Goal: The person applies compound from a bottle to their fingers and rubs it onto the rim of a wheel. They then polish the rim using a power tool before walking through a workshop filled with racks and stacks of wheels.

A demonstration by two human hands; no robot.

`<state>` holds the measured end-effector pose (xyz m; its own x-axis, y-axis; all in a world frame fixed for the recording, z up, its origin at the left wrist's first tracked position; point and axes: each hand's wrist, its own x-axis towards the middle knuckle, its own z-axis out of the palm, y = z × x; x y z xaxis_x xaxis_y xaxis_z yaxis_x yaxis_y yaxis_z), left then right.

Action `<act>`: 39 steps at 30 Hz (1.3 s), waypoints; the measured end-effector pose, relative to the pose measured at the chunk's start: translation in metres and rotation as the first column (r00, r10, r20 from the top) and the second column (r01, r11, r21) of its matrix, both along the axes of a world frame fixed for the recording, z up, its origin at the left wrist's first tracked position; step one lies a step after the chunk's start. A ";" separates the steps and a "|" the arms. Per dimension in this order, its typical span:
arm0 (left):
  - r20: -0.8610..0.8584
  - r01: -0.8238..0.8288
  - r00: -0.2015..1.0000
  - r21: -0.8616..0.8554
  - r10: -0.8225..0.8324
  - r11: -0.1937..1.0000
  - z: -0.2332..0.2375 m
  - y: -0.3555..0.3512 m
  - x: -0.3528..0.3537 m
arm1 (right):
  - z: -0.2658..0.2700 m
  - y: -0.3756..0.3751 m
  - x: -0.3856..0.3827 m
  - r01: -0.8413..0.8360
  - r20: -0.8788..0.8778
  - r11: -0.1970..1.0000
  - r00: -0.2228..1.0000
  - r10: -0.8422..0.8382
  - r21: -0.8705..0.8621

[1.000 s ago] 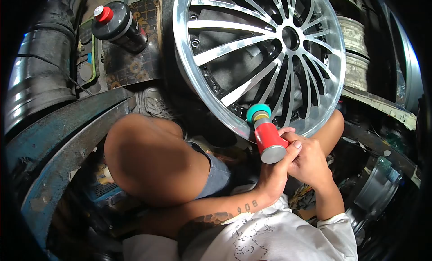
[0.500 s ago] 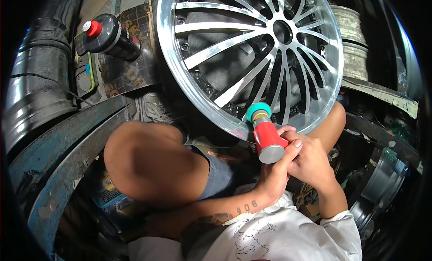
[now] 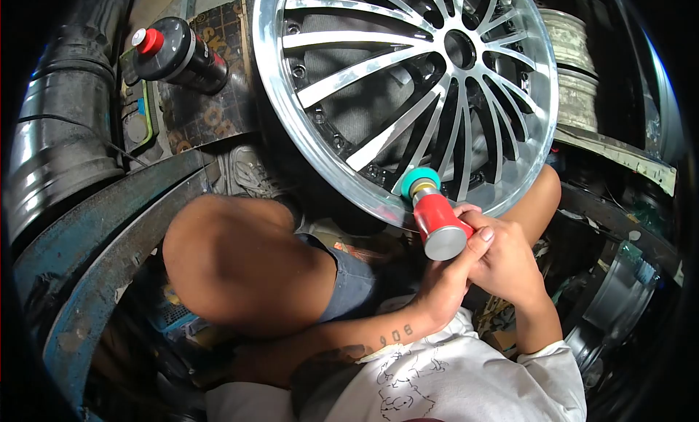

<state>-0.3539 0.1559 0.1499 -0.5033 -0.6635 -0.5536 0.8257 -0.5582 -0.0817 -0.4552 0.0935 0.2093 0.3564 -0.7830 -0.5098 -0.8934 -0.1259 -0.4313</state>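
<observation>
A red air sander (image 3: 432, 215) with a grey end cap and a round teal pad (image 3: 418, 180) is held in both my hands. My right hand (image 3: 504, 256) closes around its handle from the right. My left hand (image 3: 450, 280) wraps the handle from below, its thumb lying up against the right hand. Most of the handle is hidden by the fingers. The teal pad rests at a spoke near the lower edge of a large alloy wheel (image 3: 320, 147), which has bright silver spokes, black gaps and a polished rim.
A black bottle with a red cap (image 3: 182, 56) stands on a dark printed board (image 3: 207, 120) at upper left. Metal cylinders (image 3: 65, 131) line the left side. Pale stacked rims (image 3: 570, 65) and another rim (image 3: 619, 298) are at right. My bent knee (image 3: 240, 258) sits below the wheel.
The sander has tilted slightly, its grey end shifting a little up and right. Its pad stays at nearly the same place on the wheel, and both hands keep their hold.
</observation>
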 end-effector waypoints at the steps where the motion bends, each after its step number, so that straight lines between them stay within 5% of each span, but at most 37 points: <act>1: -0.019 0.011 1.000 -0.011 -0.011 1.000 0.000 0.001 0.000 | 0.001 0.001 0.000 0.024 0.021 1.000 0.999 -0.024 -0.013; 15: -0.005 -0.020 1.000 -0.175 0.020 0.984 -0.005 -0.006 -0.004 | 0.009 -0.014 0.015 0.173 0.033 0.984 0.984 -0.174 0.043; 28: 0.108 -0.058 0.991 -0.161 0.076 0.985 -0.015 0.006 -0.014 | -0.007 -0.004 0.003 -0.074 0.005 0.991 0.997 0.075 -0.114; 39: -0.042 -0.092 0.995 -0.055 0.090 0.994 -0.006 0.004 -0.005 | -0.013 0.001 -0.002 -0.143 -0.055 0.975 0.989 0.135 -0.171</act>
<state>-0.3592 0.1596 0.1440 -0.4597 -0.7373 -0.4950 0.8702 -0.4853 -0.0852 -0.4576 0.0945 0.1961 0.4490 -0.8051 -0.3875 -0.8789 -0.3198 -0.3539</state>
